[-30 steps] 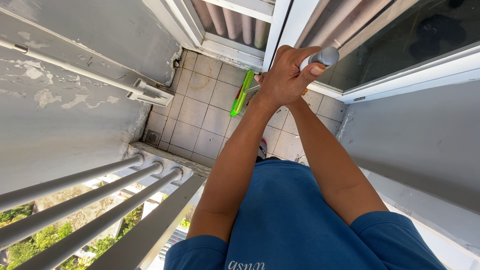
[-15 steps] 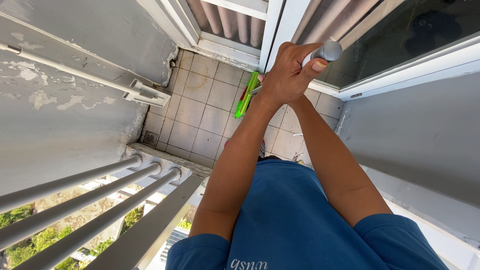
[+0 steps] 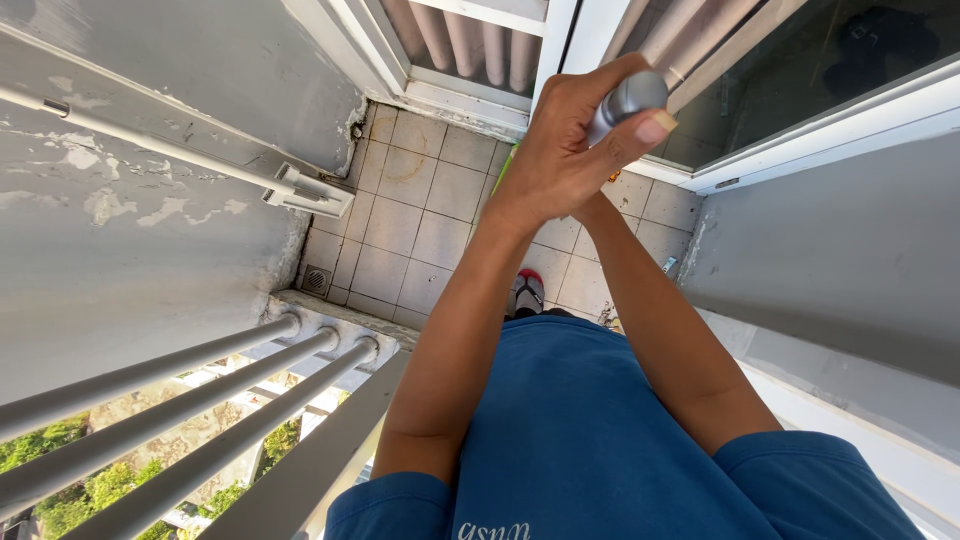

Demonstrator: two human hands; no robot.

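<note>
Both hands (image 3: 565,150) wrap a smooth grey metal handle (image 3: 625,100), its end rounded.

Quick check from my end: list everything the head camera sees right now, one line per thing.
pole handle: one, grey, gripped at top centre
green tool part: one, mostly hidden behind the hands
floor tiles: beige, centre
floor drain: one, left corner
railing bars: four, grey, lower left
wall pipe: one, grey, upper left
sliding door frame: white, top
shoe: one, red and white
left hand: on the handle
right hand: beneath it, mostly hidden
</note>
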